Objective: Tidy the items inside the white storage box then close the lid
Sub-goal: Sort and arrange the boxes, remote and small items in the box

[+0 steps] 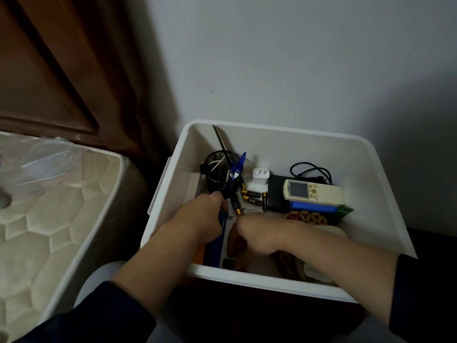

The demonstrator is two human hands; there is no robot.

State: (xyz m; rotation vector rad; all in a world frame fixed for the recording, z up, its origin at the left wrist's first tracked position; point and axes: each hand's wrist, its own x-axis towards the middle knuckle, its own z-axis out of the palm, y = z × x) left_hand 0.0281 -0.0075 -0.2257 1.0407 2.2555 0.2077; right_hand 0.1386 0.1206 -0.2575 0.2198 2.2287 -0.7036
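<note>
One white storage box, lid off, standing against the wall beside a mattress. Contents: black mesh pen cup at the back left holding a blue pen; loose batteries in front of it; white charger plug; black cable; white remote control lying on a blue case. Left hand inside the box, fingers curled around several batteries. Right hand close beside it, reaching down among the items; its grip cannot be made out. Dark sleeves on both arms.
</note>
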